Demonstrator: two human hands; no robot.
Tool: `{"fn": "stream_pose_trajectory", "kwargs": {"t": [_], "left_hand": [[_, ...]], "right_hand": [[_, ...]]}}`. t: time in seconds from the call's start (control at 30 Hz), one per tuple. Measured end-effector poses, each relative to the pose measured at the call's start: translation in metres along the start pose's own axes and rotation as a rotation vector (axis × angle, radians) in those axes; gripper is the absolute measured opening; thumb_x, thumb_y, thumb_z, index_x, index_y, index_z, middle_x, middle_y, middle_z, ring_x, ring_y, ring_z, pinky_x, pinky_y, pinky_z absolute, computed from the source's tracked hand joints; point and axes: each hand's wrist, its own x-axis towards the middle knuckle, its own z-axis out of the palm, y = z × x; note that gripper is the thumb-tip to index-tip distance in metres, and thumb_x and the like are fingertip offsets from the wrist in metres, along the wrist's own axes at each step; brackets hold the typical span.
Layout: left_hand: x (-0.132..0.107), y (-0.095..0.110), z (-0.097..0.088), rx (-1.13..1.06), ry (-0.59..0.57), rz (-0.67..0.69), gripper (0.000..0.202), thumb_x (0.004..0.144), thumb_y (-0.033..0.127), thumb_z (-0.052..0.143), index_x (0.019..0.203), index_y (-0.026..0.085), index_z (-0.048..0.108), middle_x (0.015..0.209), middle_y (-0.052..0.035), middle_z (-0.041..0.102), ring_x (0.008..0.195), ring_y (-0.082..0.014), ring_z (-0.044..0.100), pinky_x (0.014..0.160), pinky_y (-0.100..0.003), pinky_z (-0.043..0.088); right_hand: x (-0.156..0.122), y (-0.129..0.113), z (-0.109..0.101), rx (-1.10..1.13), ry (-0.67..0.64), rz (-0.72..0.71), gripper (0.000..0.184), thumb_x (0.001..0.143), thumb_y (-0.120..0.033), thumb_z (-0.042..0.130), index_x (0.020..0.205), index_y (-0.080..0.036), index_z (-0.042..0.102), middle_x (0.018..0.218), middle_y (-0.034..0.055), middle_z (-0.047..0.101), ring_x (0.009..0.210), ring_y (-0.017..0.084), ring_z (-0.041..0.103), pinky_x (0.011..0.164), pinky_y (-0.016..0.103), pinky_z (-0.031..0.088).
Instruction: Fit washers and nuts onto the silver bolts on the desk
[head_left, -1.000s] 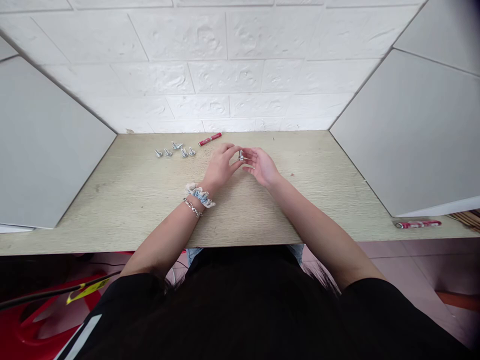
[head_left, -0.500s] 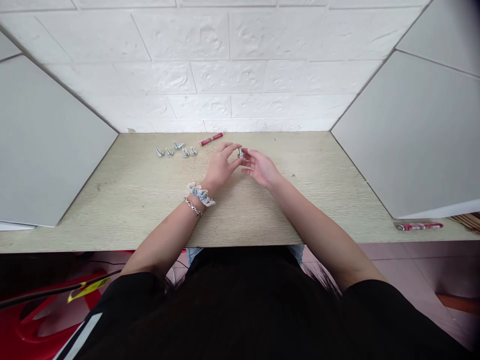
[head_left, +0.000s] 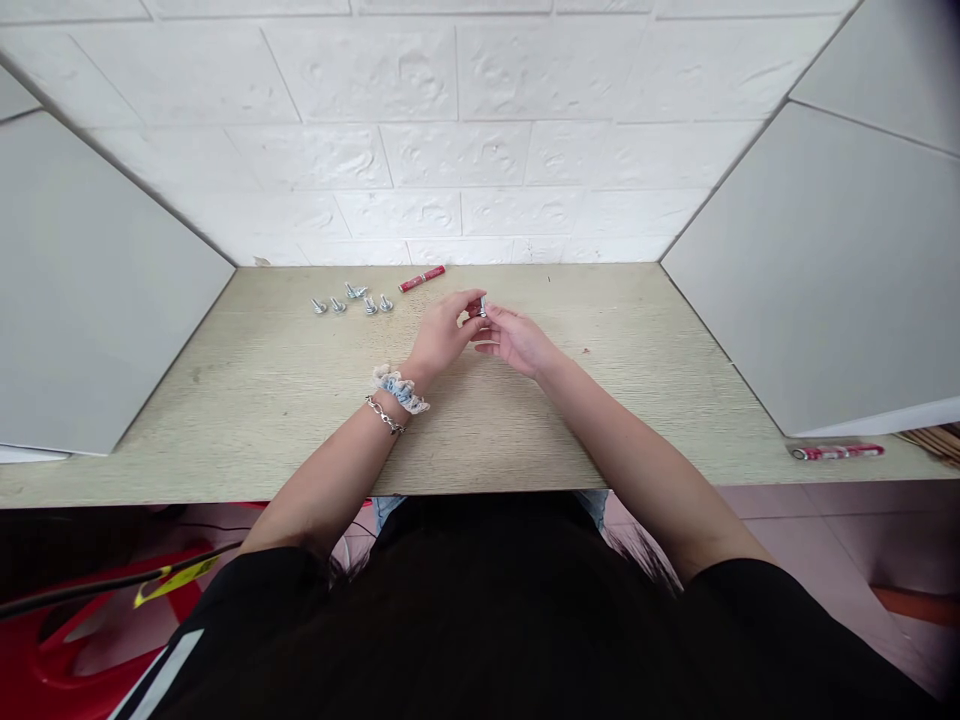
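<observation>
A small silver bolt (head_left: 483,307) stands upright between my two hands above the table, its threaded end up. Its lower part is mostly covered by fingers. From the left, my left hand (head_left: 442,330) pinches it between thumb and fingers. My right hand (head_left: 521,342) closes on the same bolt from the right, with thumb and forefinger at its shank and the other fingers curled beneath. To the left on the tabletop lie several more bolts with washers (head_left: 370,307), some close together.
A red marker-like tube (head_left: 421,279) lies behind my left hand near the white brick wall (head_left: 420,155). Another red tube (head_left: 838,453) rests at the table's right front edge. Grey panels (head_left: 840,270) flank the wooden table (head_left: 487,440) on both sides.
My right thumb and fingers have moved left and closed in around the bolt, covering more of its washer end. My left hand has stayed nearly in place.
</observation>
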Motion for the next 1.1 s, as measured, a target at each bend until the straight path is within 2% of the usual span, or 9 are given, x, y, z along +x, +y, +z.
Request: {"fn": "stream_pose_trajectory", "kwargs": {"t": [0.27,0.43,0.53,0.63,0.77,0.87,1.0,1.07,1.1], "left_hand": [[0.001,0.003,-0.001,0.083,-0.010,0.031,0.029,0.086,0.017,0.055,0.114,0.017,0.058,0.101,-0.0057,0.066,0.095,-0.0162,0.059,0.087,-0.031,0.048],[-0.001,0.008,0.001,0.107,0.033,-0.011,0.030,0.086,0.016,0.054,0.116,0.017,0.057,0.104,-0.0073,0.065,0.096,-0.0173,0.059,0.088,-0.032,0.048],[-0.002,0.008,0.001,0.074,0.050,-0.006,0.031,0.085,0.015,0.052,0.115,0.017,0.058,0.107,-0.0076,0.064,0.097,-0.0169,0.059,0.089,-0.032,0.048],[-0.001,0.006,0.000,-0.027,0.008,-0.008,0.035,0.080,0.013,0.053,0.114,0.017,0.059,0.108,-0.0068,0.064,0.093,-0.0151,0.060,0.087,-0.031,0.050],[0.001,0.005,-0.003,-0.256,-0.027,-0.196,0.032,0.081,0.015,0.047,0.110,0.015,0.062,0.097,-0.0054,0.068,0.083,-0.0134,0.063,0.080,-0.030,0.052],[0.003,0.007,-0.005,-0.356,-0.028,-0.295,0.027,0.083,0.027,0.052,0.103,0.013,0.065,0.095,-0.0065,0.069,0.084,-0.0147,0.063,0.079,-0.028,0.051],[0.004,0.009,-0.006,-0.398,-0.130,-0.341,0.023,0.081,0.031,0.057,0.091,0.014,0.070,0.085,-0.0047,0.070,0.078,-0.0142,0.062,0.073,-0.026,0.050],[0.005,0.009,-0.010,-0.357,-0.174,-0.365,0.023,0.082,0.031,0.056,0.089,0.016,0.072,0.079,-0.0029,0.069,0.071,-0.0132,0.061,0.068,-0.026,0.049],[0.006,0.009,-0.014,-0.306,-0.168,-0.362,0.023,0.082,0.032,0.056,0.088,0.017,0.072,0.078,-0.0023,0.069,0.070,-0.0132,0.060,0.067,-0.026,0.048]], "right_hand": [[0.001,0.004,0.003,0.016,0.050,-0.044,0.025,0.076,-0.046,0.067,0.082,-0.023,0.064,0.079,-0.0015,0.063,0.071,0.010,0.057,0.068,0.025,0.044],[0.002,0.006,0.006,-0.019,0.084,-0.085,0.027,0.074,-0.050,0.067,0.081,-0.024,0.064,0.082,-0.0027,0.064,0.071,0.009,0.056,0.068,0.024,0.044],[0.003,0.007,0.005,-0.024,0.097,-0.111,0.030,0.070,-0.051,0.070,0.083,-0.024,0.064,0.084,-0.0030,0.064,0.069,0.008,0.056,0.067,0.023,0.044],[0.005,0.009,0.002,-0.070,0.118,-0.107,0.034,0.068,-0.052,0.071,0.082,-0.022,0.063,0.083,-0.0017,0.064,0.066,0.007,0.054,0.065,0.023,0.043],[0.007,0.012,-0.001,-0.261,0.151,-0.107,0.036,0.072,-0.051,0.066,0.088,-0.018,0.064,0.086,0.0010,0.065,0.061,0.006,0.050,0.062,0.023,0.041],[0.005,0.013,-0.001,-0.533,0.210,-0.261,0.032,0.078,-0.046,0.061,0.091,-0.017,0.066,0.086,0.0022,0.066,0.068,0.009,0.052,0.065,0.024,0.041],[0.003,0.014,-0.002,-0.889,0.247,-0.460,0.021,0.082,-0.034,0.056,0.084,-0.017,0.068,0.077,0.0013,0.064,0.069,0.011,0.052,0.068,0.026,0.041],[0.003,0.014,-0.002,-0.963,0.236,-0.498,0.021,0.083,-0.033,0.056,0.082,-0.016,0.068,0.076,0.0015,0.063,0.068,0.011,0.051,0.068,0.025,0.042],[0.002,0.015,-0.002,-0.974,0.239,-0.513,0.021,0.083,-0.033,0.056,0.088,-0.016,0.068,0.079,0.0018,0.064,0.066,0.011,0.050,0.068,0.026,0.042]]}}
